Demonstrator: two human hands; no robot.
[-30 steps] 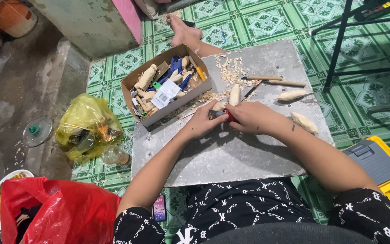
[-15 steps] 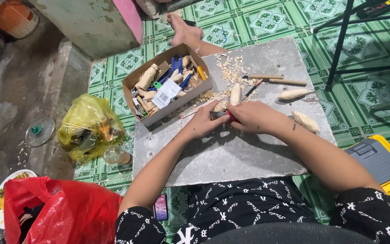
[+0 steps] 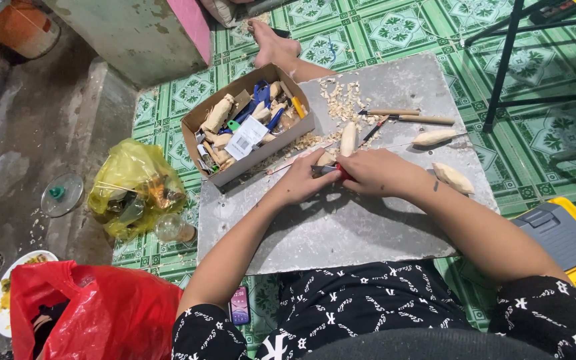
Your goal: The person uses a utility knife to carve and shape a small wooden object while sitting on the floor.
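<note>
Over the middle of the grey counter (image 3: 368, 227), both hands meet. Left hand (image 3: 301, 183) curled narrow, fingers pinching a pale wood piece (image 3: 326, 159). Right hand (image 3: 378, 173) closed around a red-handled knife (image 3: 331, 171), blade end touching the wood piece. Just beyond: an upright carved blank (image 3: 349, 139), two more blanks (image 3: 435, 137) (image 3: 453, 178) to the right, wooden-handled tools (image 3: 408, 117), scattered shavings (image 3: 341, 100). Cardboard box (image 3: 248, 130) of scraps and tools sits on the counter's far left corner. Floor: green patterned tiles (image 3: 395, 30), yellow bag (image 3: 135, 190), red bag (image 3: 95, 313), yellow toolbox (image 3: 568, 240).
</note>
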